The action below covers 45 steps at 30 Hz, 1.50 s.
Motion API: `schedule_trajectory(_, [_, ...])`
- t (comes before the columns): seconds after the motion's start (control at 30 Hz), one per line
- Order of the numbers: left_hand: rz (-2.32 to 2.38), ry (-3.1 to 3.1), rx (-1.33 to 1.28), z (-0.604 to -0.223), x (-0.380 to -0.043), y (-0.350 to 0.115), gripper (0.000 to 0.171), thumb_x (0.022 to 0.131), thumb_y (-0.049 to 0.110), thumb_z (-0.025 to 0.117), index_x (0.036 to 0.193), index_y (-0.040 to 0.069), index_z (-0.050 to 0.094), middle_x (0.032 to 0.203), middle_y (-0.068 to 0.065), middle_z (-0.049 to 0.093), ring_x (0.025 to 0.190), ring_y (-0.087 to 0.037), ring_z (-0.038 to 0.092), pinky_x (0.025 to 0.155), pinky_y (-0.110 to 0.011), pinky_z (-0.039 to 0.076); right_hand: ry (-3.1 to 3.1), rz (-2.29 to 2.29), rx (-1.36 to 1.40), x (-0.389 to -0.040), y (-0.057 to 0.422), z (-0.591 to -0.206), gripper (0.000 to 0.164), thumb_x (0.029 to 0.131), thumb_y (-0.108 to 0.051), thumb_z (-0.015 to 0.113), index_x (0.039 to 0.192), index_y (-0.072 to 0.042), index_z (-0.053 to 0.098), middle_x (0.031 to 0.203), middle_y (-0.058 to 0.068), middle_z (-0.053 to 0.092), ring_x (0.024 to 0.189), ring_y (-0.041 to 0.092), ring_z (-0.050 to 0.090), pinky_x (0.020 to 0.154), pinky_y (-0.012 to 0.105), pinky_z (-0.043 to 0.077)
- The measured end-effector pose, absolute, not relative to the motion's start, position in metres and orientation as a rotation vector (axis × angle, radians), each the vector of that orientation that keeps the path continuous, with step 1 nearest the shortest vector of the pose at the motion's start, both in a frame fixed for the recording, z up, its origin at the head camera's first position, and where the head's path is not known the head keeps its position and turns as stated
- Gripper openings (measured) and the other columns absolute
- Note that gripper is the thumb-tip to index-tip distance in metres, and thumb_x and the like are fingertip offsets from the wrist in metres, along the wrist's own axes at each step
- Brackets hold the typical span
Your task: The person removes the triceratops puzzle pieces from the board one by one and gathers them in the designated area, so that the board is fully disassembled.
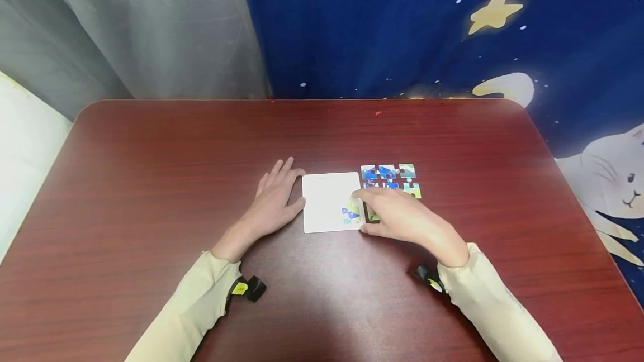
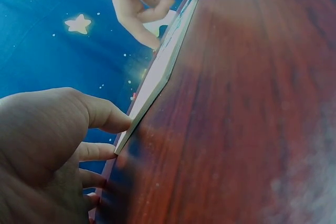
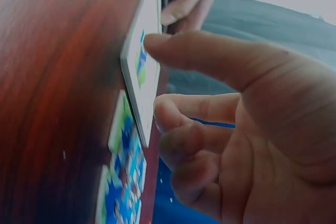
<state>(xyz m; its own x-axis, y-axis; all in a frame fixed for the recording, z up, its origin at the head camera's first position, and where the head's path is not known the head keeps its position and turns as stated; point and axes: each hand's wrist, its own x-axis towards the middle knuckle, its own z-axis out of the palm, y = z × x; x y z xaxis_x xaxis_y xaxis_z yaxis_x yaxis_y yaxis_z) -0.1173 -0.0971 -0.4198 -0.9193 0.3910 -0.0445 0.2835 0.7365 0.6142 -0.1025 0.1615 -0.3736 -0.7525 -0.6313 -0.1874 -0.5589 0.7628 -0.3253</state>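
Note:
A white puzzle board (image 1: 327, 200) lies flat on the table, a colourful puzzle piece (image 1: 350, 215) sitting in its lower right part. My left hand (image 1: 275, 197) rests at the board's left side; in the left wrist view its thumb and index fingertips touch the board's edge (image 2: 152, 95). Over the right edge reaches my right hand (image 1: 397, 214), thumb near the lower right corner. In the right wrist view that hand's thumb and loosely bent fingers (image 3: 194, 111) stand apart, with nothing between them, and the thumb tip overlaps the piece.
Several loose puzzle pieces (image 1: 387, 172), mostly blue and green, lie in rows right of the board, partly hidden under my right hand. The dark red wooden table (image 1: 176, 166) ends at the back against a grey curtain (image 1: 176, 32) and a blue starry one (image 1: 362, 27).

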Motion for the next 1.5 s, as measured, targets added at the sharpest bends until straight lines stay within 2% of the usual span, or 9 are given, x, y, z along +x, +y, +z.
schedule_trajectory(0.27, [0.923, 2.770, 0.546, -0.4175, -0.1176, -0.0941, 0.050, 0.087, 0.022, 0.055, 0.134, 0.008, 0.042, 0.152, -0.018, 0.016, 0.140, -0.032, 0.005, 0.107, -0.056, 0.005, 2.749, -0.296, -0.949, -0.0941, 0.1541, -0.3788, 0.043, 0.074, -0.018, 0.078, 0.112, -0.007, 0.062, 0.088, 0.000, 0.055, 0.063, 0.012, 0.047, 0.054, 0.025, 0.042])
schedule_trajectory(0.53, [0.931, 2.762, 0.534, -0.4182, -0.1159, -0.0963, 0.050, 0.088, 0.022, 0.054, 0.134, 0.008, 0.041, 0.152, -0.018, 0.015, 0.140, -0.033, 0.005, 0.107, -0.056, 0.004, 2.728, -0.353, -0.962, -0.0934, 0.1516, -0.3798, 0.042, 0.075, -0.012, 0.076, 0.113, -0.004, 0.059, 0.097, 0.002, 0.057, 0.069, 0.014, 0.049, 0.059, 0.026, 0.044])
schedule_trajectory(0.7, [0.940, 2.758, 0.525, -0.4190, -0.1157, -0.0969, 0.050, 0.088, 0.022, 0.055, 0.134, 0.009, 0.041, 0.152, -0.018, 0.014, 0.140, -0.032, 0.004, 0.107, -0.056, 0.003, 2.697, -0.379, -0.878, -0.0939, 0.1500, -0.3811, 0.043, 0.078, -0.012, 0.074, 0.116, -0.002, 0.057, 0.102, 0.005, 0.059, 0.071, 0.015, 0.048, 0.063, 0.028, 0.044])
schedule_trajectory(0.97, [0.930, 2.762, 0.524, -0.4189, -0.1158, -0.0956, 0.051, 0.087, 0.023, 0.055, 0.134, 0.009, 0.041, 0.152, -0.018, 0.014, 0.140, -0.032, 0.004, 0.107, -0.056, 0.003, 2.680, -0.410, -0.840, -0.0937, 0.1509, -0.3819, 0.038, 0.079, -0.012, 0.073, 0.112, -0.003, 0.056, 0.095, 0.002, 0.059, 0.066, 0.013, 0.046, 0.058, 0.026, 0.041])
schedule_trajectory(1.23, [0.934, 2.759, 0.527, -0.4201, -0.1166, -0.0960, 0.050, 0.088, 0.021, 0.055, 0.134, 0.008, 0.041, 0.152, -0.018, 0.015, 0.140, -0.033, 0.004, 0.106, -0.057, 0.004, 2.649, -0.449, -0.792, -0.0954, 0.1514, -0.3824, 0.039, 0.080, -0.011, 0.072, 0.112, -0.005, 0.050, 0.076, -0.003, 0.050, 0.058, 0.013, 0.041, 0.051, 0.026, 0.036])
schedule_trajectory(1.5, [0.927, 2.761, 0.526, -0.4213, -0.1178, -0.0962, 0.050, 0.088, 0.022, 0.054, 0.134, 0.009, 0.041, 0.152, -0.017, 0.014, 0.140, -0.032, 0.004, 0.107, -0.057, 0.004, 2.653, -0.477, -0.780, -0.0950, 0.1521, -0.3817, 0.039, 0.079, -0.011, 0.074, 0.110, -0.006, 0.050, 0.076, -0.004, 0.052, 0.060, 0.012, 0.043, 0.052, 0.026, 0.038])
